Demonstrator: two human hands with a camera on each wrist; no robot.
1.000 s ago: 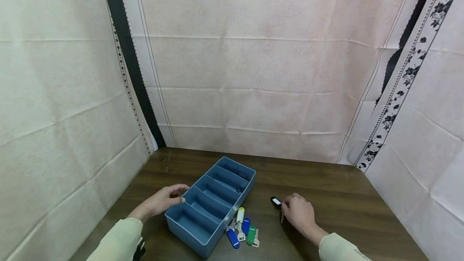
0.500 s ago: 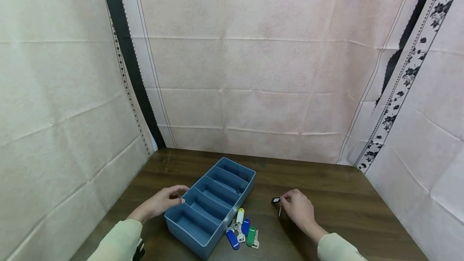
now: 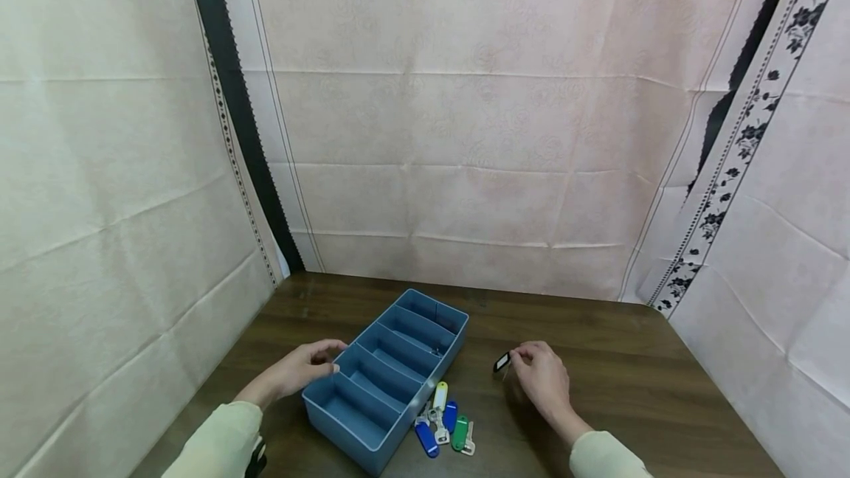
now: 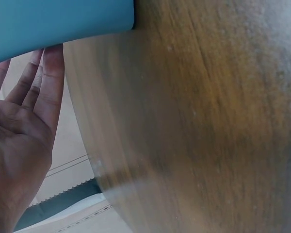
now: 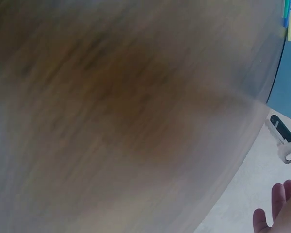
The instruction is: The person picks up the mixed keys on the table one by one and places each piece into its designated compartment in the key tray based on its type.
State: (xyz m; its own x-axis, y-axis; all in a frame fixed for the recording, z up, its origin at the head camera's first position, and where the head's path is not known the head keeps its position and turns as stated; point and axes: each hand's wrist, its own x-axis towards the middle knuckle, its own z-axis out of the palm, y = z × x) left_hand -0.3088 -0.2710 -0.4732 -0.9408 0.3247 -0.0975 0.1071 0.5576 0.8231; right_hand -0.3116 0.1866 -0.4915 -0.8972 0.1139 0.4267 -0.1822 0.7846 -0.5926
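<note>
My right hand (image 3: 544, 382) pinches a key with a black tag (image 3: 502, 362) by its ring end, held over the table to the right of the blue tray. In the right wrist view the silver key (image 5: 287, 151) hangs beside its black tag (image 5: 281, 128). My left hand (image 3: 292, 372) rests its fingertips against the left side of the divided blue tray (image 3: 345, 434). Those fingers (image 4: 51, 80) lie nearly straight against the tray wall in the left wrist view. By the tray's right side lies a small pile of keys with yellow (image 3: 440, 395), blue (image 3: 427, 440) and green (image 3: 460, 434) tags.
The brown wooden table (image 3: 631, 375) carries all of this. Pale cloth (image 3: 432, 131) hangs behind it and on both sides. One tray compartment shows a small dark item (image 3: 436, 350).
My right hand has lifted the black-tagged key and shifted slightly away from me and to the left; the tag has turned upward. My left hand, tray and key pile have stayed put.
</note>
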